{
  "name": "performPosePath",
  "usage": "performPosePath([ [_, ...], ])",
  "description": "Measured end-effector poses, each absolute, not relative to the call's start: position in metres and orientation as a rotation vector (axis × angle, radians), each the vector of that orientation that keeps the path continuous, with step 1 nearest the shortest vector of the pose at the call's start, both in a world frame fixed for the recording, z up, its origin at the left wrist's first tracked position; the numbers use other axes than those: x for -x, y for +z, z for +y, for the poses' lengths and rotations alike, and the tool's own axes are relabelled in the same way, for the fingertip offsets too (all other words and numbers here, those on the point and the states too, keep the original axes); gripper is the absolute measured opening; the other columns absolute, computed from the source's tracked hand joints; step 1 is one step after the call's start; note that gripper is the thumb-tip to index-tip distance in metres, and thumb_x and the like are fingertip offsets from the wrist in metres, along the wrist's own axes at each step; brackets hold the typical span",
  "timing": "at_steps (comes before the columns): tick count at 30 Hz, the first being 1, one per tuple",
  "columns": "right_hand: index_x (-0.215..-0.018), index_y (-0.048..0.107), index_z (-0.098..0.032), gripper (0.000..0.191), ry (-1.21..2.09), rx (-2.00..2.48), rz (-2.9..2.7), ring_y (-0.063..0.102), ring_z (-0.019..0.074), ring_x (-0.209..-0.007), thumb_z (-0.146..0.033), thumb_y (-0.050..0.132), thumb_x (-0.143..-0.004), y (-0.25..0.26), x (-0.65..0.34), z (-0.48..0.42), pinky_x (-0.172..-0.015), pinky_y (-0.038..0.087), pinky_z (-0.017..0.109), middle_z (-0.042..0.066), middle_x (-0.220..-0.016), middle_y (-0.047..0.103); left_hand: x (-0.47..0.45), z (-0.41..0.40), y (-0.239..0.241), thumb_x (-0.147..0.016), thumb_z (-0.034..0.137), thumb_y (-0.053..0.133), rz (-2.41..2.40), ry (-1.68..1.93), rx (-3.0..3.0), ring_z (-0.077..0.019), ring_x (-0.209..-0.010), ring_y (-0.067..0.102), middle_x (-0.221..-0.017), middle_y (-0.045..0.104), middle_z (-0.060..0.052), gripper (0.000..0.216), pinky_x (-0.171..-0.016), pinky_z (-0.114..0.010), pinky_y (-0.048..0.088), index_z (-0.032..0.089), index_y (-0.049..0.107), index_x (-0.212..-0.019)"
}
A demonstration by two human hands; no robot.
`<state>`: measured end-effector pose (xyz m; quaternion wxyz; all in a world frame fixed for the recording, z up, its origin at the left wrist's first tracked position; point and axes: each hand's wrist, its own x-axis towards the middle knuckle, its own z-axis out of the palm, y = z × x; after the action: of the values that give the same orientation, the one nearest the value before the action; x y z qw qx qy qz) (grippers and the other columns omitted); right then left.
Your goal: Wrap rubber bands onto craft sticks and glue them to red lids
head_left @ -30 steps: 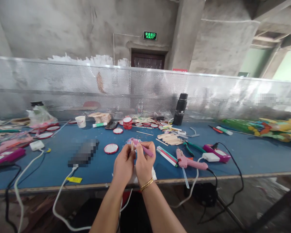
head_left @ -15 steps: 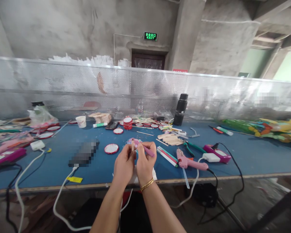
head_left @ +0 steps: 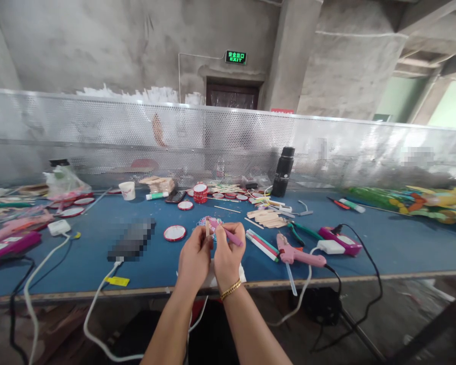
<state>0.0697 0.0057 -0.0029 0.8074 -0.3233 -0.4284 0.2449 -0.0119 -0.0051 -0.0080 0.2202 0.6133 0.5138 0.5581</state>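
Both of my hands meet over the near middle of the table. My left hand pinches an upright wooden craft stick between thumb and fingers. In my right hand is a purple marker pen, held like a writing tool, its front end close to the stick; whether the tip touches it I cannot tell. Just beyond the fingers lies a small heap of pastel-coloured loops, partly hidden. Something white lies under my wrists, mostly covered.
Right of my hands lie several markers, a pink glue gun, pliers and loose craft sticks. On the left are a red-rimmed disc and a phone on a cable. Farther back stand a black bottle and paper cup.
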Motion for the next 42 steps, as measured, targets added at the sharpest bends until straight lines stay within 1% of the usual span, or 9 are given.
performPosePath([
  [16,-0.079,0.055,-0.021,0.018,0.513,0.704,-0.882,0.056,0.0144,-0.073,-0.034,0.063,-0.089,-0.003,-0.069,0.007,-0.070,0.048,0.029,-0.003,-0.077,0.057,0.011,-0.009,-0.006,-0.094,0.031,0.055,1.451,1.501,-1.701,-0.0202,-0.082,0.064,-0.082,0.068,0.000,0.011,-0.076,-0.029,0.047,0.024,0.060,-0.087],
  [18,-0.088,0.059,-0.020,0.018,0.518,0.709,-0.871,0.058,0.0148,-0.075,-0.038,0.062,-0.091,-0.005,-0.069,0.007,-0.072,0.049,0.029,-0.001,-0.083,0.059,0.010,-0.010,-0.005,-0.094,0.031,0.054,1.464,1.494,-1.698,-0.0207,-0.083,0.064,-0.082,0.068,0.000,0.012,-0.076,-0.029,0.046,0.024,0.059,-0.086],
  [21,-0.101,0.063,-0.021,0.025,0.509,0.703,-0.891,0.063,0.0164,-0.083,-0.044,0.057,-0.096,-0.009,-0.068,0.010,-0.081,0.051,0.033,0.003,-0.095,0.065,0.010,-0.011,-0.004,-0.094,0.028,0.052,1.476,1.482,-1.706,-0.0219,-0.086,0.065,-0.086,0.070,-0.001,0.011,-0.078,-0.030,0.046,0.024,0.060,-0.088],
  [25,-0.102,0.064,-0.022,0.027,0.493,0.731,-0.929,0.064,0.0180,-0.086,-0.046,0.055,-0.098,-0.013,-0.067,0.013,-0.085,0.052,0.036,0.004,-0.098,0.068,0.010,-0.011,-0.005,-0.095,0.027,0.052,1.453,1.486,-1.722,-0.0233,-0.090,0.067,-0.093,0.072,-0.003,0.010,-0.081,-0.031,0.047,0.025,0.062,-0.093],
  [28,-0.102,0.064,-0.022,0.024,0.469,0.759,-0.926,0.064,0.0203,-0.097,-0.044,0.059,-0.094,-0.014,-0.067,0.015,-0.091,0.050,0.037,0.006,-0.102,0.069,0.010,-0.011,-0.006,-0.095,0.028,0.052,1.436,1.494,-1.728,-0.0238,-0.092,0.067,-0.098,0.074,-0.005,0.012,-0.081,-0.032,0.049,0.025,0.064,-0.097],
  [30,-0.103,0.064,-0.022,0.023,0.467,0.764,-0.923,0.064,0.0208,-0.099,-0.042,0.062,-0.092,-0.015,-0.068,0.016,-0.092,0.050,0.037,0.006,-0.105,0.069,0.010,-0.010,-0.006,-0.095,0.027,0.053,1.430,1.495,-1.727,-0.0240,-0.093,0.068,-0.101,0.075,-0.005,0.012,-0.082,-0.032,0.049,0.025,0.064,-0.098],
  [32,-0.105,0.063,-0.022,0.025,0.498,0.757,-0.924,0.064,0.0194,-0.091,-0.044,0.062,-0.092,-0.014,-0.068,0.015,-0.087,0.051,0.036,0.005,-0.102,0.069,0.009,-0.011,-0.005,-0.095,0.026,0.053,1.431,1.492,-1.725,-0.0238,-0.092,0.068,-0.101,0.075,-0.005,0.012,-0.082,-0.032,0.049,0.025,0.065,-0.098],
  [37,-0.108,0.060,-0.021,0.034,0.618,0.697,-0.881,0.061,0.0157,-0.070,-0.052,0.053,-0.098,-0.008,-0.069,0.009,-0.073,0.051,0.032,-0.003,-0.075,0.063,0.009,-0.011,-0.004,-0.094,0.025,0.054,1.446,1.491,-1.722,-0.0220,-0.085,0.067,-0.090,0.073,-0.002,0.011,-0.079,-0.031,0.049,0.025,0.066,-0.093],
  [42,-0.112,0.065,-0.019,0.045,0.579,0.697,-0.878,0.058,0.0150,-0.067,-0.058,0.047,-0.100,-0.003,-0.070,0.005,-0.072,0.049,0.032,-0.003,-0.073,0.062,0.009,-0.009,-0.007,-0.092,0.027,0.056,1.451,1.508,-1.714,-0.0204,-0.076,0.065,-0.081,0.071,-0.001,0.010,-0.072,-0.029,0.048,0.025,0.066,-0.090],
])
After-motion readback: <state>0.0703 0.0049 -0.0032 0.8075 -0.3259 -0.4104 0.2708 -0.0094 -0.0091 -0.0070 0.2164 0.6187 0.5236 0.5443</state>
